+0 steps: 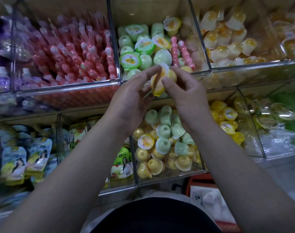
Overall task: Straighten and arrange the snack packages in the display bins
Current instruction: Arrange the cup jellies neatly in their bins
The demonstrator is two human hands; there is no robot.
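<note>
Both my hands hold yellow jelly cups (160,79) in front of the upper middle clear bin (119,81). My left hand (131,100) curls its fingers round the cups from the left. My right hand (185,91) pinches them from the right with thumb and fingers. The upper middle bin holds green jelly cups (135,60), a few yellow-lidded cups and two pink stick packs (174,49). Below my hands, a lower bin (135,165) holds mixed green cups (163,130) and yellow cups (153,163).
Pink stick packs (76,54) fill the upper left bin, orange-and-white cups (227,44) the upper right. Drink pouches (25,158) stand in lower left bins; yellow cups (227,118) lie in the lower right one. A red crate (200,180) sits on the floor.
</note>
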